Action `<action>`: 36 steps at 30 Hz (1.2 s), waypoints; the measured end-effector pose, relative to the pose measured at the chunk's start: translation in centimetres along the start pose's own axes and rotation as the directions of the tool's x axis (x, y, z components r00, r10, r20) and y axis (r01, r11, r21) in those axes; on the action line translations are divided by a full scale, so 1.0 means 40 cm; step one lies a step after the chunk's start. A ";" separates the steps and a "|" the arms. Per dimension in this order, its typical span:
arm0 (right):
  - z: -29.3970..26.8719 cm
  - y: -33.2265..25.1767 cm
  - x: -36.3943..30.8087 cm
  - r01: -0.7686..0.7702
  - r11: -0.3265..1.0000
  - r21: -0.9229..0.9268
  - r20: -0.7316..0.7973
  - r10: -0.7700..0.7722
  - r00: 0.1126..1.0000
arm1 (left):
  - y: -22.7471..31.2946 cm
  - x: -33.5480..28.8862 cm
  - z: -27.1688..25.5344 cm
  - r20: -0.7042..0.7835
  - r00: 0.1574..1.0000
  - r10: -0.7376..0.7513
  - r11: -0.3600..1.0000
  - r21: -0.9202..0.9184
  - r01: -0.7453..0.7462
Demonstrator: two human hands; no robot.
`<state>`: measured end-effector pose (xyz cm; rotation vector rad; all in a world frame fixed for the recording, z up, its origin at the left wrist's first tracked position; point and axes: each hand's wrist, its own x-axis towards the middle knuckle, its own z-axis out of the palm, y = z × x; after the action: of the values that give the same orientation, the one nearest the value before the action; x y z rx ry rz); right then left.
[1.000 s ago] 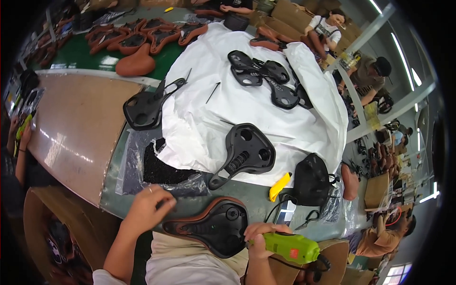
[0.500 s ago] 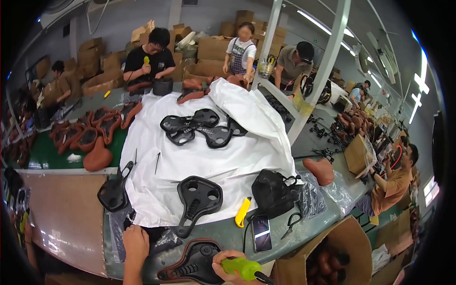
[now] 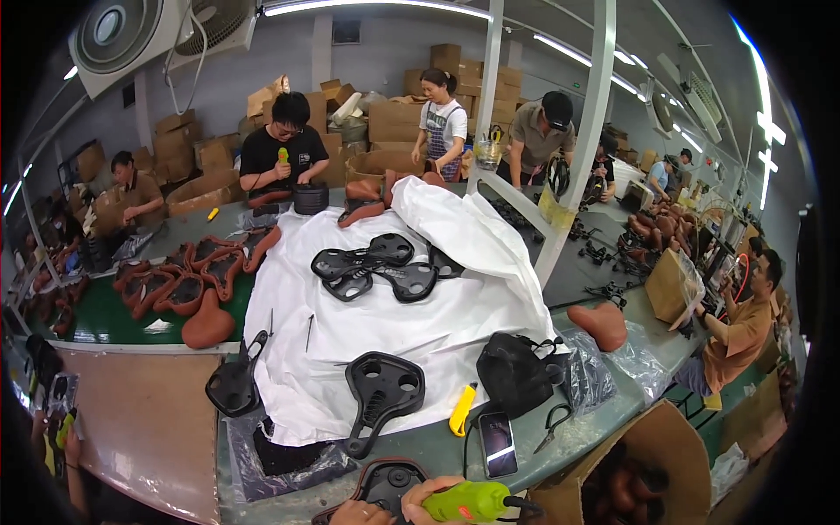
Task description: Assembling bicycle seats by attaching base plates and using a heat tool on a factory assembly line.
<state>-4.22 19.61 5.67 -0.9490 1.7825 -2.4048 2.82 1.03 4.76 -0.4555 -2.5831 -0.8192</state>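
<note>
Left hand (image 3: pixel 360 514) now shifted from plastic bag (image 3: pixel 302 477) to saddle (image 3: pixel 381 481), its hold unclear; right hand (image 3: pixel 424 497) wraps green tool (image 3: pixel 468 502), which could slip if saddle rocks.

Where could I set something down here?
The brown board, bordered by the green tabletop, looks bare; so does the white sheet between the overlapping seat bases and black bag. Crowded: around the cutter, phone, scissors and green tool.

The right grip (image 3: pixel 427 497) holds a green tool (image 3: pixel 469 503) at a brown-rimmed saddle (image 3: pixel 389 481), the left grip (image 3: pixel 362 514) alongside.
</note>
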 end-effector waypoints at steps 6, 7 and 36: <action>0.034 -0.020 -0.006 -0.068 0.972 0.224 -0.065 0.085 0.994 | 0.009 0.004 -0.009 0.018 0.994 0.109 0.993 0.035 -0.110; 0.037 -0.029 -0.002 -0.066 0.972 0.225 -0.066 0.083 0.994 | 0.008 0.005 -0.008 -0.019 0.990 0.137 0.990 0.009 -0.137; -0.111 -0.018 -0.065 0.156 0.985 -0.078 -0.162 -0.166 0.973 | -0.422 0.004 -0.079 -0.289 0.822 -0.491 0.747 0.347 0.567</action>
<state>-3.92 24.63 4.32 -0.9587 1.9199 -2.6116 -3.46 -13.95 -0.81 0.4960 -2.6287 -0.4019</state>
